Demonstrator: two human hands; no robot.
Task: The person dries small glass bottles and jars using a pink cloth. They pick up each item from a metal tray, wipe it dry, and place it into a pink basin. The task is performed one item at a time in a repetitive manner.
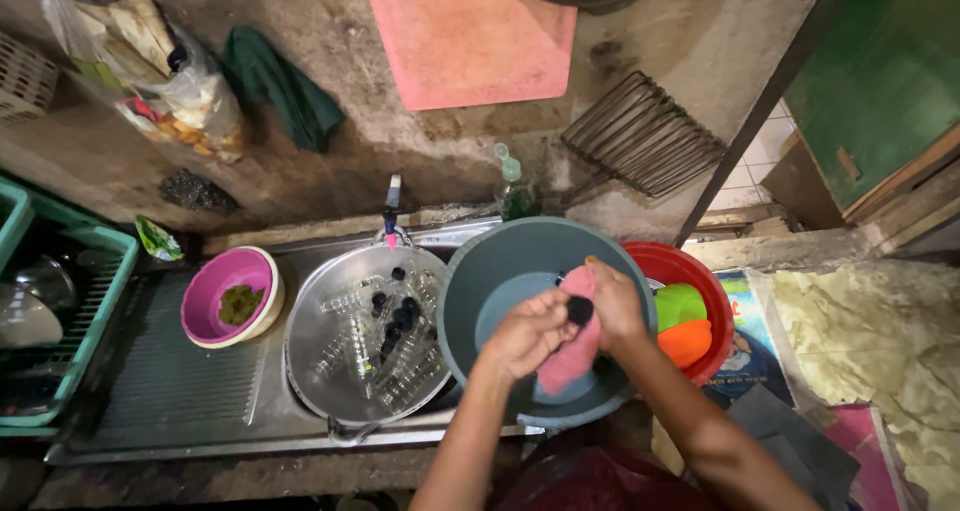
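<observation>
Both hands meet over the grey basin [470, 301]: the left hand [528, 333] pinches a small black cap-like piece [579, 311] against a pink cloth [572, 356], while the right hand [615, 306] clasps the top of that cloth from behind, so the cloth hangs down into the basin and any drips fall inside it rather than on the tabletop. A smaller blue-grey bowl [500, 306] sits nested inside the basin under the cloth. The basin rests at the right end of the steel sink tabletop [180, 391], touching a wide metal bowl [330, 301] that sits under the tap [391, 211] and holds small clear bottles [355, 346] with black caps, close enough for an easy reach. Just right of the basin, a red tub [700, 281] holds a green and an orange piece. Toward the left edge stands a pink bowl [215, 291] with greenish bits, and beyond it a green crate [95, 301] of dishes.
</observation>
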